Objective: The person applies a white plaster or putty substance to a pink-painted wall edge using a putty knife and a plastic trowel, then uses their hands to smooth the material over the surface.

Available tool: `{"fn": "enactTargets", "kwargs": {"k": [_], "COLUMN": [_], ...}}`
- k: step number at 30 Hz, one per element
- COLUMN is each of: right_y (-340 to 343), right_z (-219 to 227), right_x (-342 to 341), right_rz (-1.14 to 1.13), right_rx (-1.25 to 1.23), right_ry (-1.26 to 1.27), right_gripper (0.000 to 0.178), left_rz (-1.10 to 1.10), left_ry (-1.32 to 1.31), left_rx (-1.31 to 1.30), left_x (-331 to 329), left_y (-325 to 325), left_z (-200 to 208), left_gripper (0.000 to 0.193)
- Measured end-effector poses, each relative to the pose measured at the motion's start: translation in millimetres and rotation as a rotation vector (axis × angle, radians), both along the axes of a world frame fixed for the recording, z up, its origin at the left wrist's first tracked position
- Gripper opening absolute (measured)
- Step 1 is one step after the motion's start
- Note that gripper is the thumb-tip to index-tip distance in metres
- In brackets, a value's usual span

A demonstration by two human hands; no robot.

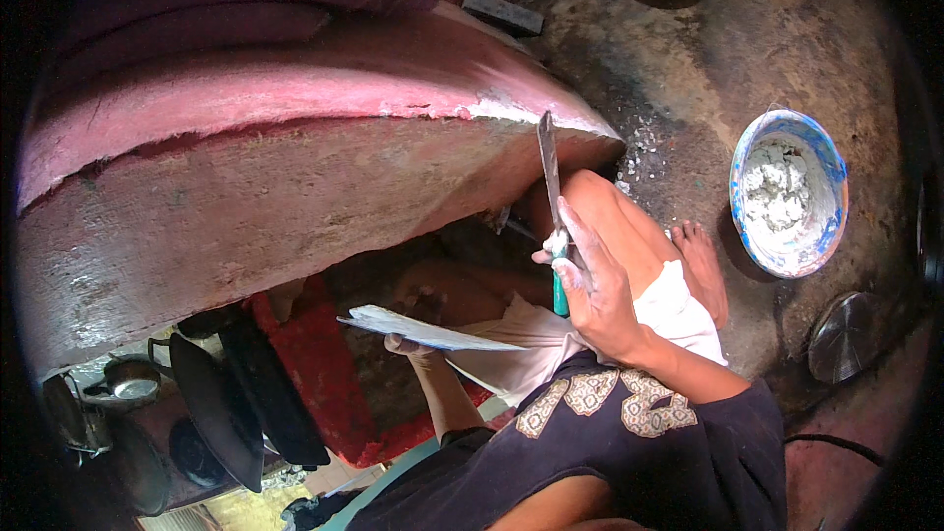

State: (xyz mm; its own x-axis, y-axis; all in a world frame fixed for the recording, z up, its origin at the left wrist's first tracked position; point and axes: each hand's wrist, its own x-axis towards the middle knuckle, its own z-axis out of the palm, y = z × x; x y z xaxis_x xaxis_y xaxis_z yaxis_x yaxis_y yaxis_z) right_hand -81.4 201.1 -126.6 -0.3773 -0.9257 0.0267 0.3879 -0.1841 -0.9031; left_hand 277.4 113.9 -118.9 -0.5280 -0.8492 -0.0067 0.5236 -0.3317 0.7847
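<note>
Two tools: knife [549,162] and flat board [433,330], both hand-held, apart from each other;
Right hand [598,295]: closed around the knife's green handle; blade pointing up the view, one finger extended beside it;
Left hand [408,346]: gripping the board near its left end; most fingers hidden;
Pink ledge [324,93]: white patch [503,108] at its edge, near the blade tip; contact cannot be told;
Basin [738,187]: on the floor [787,49], right side; lumpy white paste [777,189] inside;
Crumbs [644,152]: white, scattered between ledge and basin.
</note>
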Motion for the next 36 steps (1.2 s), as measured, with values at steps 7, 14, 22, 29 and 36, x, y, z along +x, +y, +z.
{"fn": "enactTargets", "kwargs": {"k": [7,14,22,29,36], "right_y": [-19,-17,-19,-15,-23], "right_z": [12,15,16,12,-2], "right_x": [16,19,16,16,31], "right_rz": [-0.002,-0.017,0.033,-0.017,-0.043], "right_rx": [-0.056,-0.112,-0.068,-0.066,-0.022], "right_ry": [-0.173,-0.225,-0.182,-0.212,-0.271], "right_gripper": [0.056,0.055,0.057,0.059,0.064], "left_rz": [-0.068,-0.031,0.029,0.016,0.093], "left_ry": [0.007,0.037,-0.04,0.058,-0.014], "left_rx": [-0.011,-0.016,-0.032,-0.016,0.037], "left_x": [1,9,1,-9,-7], "left_y": [0,3,3,5,9], "left_z": [3,-6,-1,2,5], "left_gripper": [0.064,0.066,0.07,0.068,0.08]}}
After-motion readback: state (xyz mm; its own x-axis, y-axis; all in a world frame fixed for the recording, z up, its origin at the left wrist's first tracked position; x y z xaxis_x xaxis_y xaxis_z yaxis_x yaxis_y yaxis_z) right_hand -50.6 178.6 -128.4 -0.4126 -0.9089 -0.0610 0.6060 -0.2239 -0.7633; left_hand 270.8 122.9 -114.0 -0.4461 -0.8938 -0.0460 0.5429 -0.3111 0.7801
